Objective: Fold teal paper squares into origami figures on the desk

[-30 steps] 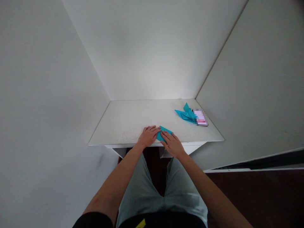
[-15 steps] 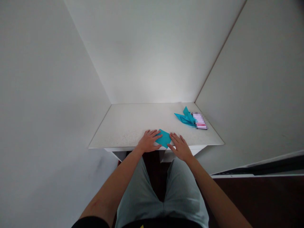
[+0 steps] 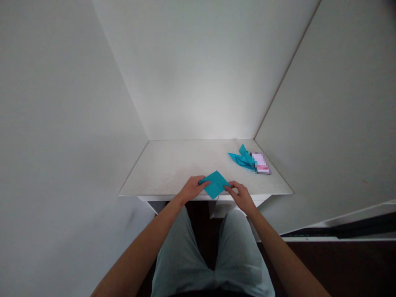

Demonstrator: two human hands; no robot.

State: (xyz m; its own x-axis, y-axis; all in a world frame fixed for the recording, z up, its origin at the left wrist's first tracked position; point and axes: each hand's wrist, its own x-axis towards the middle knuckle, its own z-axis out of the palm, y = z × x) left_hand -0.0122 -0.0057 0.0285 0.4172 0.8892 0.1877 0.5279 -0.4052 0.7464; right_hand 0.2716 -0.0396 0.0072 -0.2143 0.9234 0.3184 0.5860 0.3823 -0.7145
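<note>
A blue folded sheet of paper (image 3: 215, 184), diamond-shaped from above, is held between my two hands at the front edge of the white table (image 3: 176, 154). My left hand (image 3: 192, 189) pinches its left corner, thumb on top and fingers underneath. At the right corner, the thumb and fingertips of my right hand (image 3: 240, 195) close on the paper. The paper's lower corner reaches over the table edge. Its underside and the fingers beneath it are hidden.
At the right of the table lies a folded blue paper figure (image 3: 243, 159) with pointed ends, touching a phone (image 3: 261, 163) whose screen is blurred out. White walls enclose the table at the left, back and right. My legs are below the front edge.
Both hands went from lying flat on the paper to pinching its side corners. The paper now looks lifted and more fully exposed. The view has tilted slightly.
</note>
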